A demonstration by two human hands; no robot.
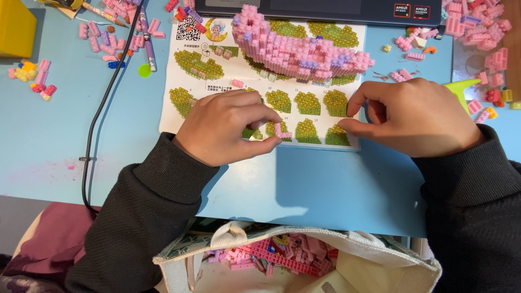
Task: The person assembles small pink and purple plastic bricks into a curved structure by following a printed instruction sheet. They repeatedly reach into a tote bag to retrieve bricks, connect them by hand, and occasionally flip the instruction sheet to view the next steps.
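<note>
My left hand [225, 127] rests on a printed instruction sheet [179, 81] and pinches a small cluster of pink bricks [281, 131] between thumb and forefinger. My right hand [415, 116] lies at the sheet's right edge, thumb and forefinger bent toward each other with nothing visible between them. Just beyond both hands stands a large curved build of pink and purple bricks [296, 49] on the sheet. Both arms wear dark sleeves.
Loose pink bricks lie at the top left [116, 30] and top right [477, 32] of the blue table [325, 184]. A black cable [95, 122] runs down the left. A laptop edge [325, 11] is behind. A cloth bag with pink bricks [282, 255] sits below the table edge.
</note>
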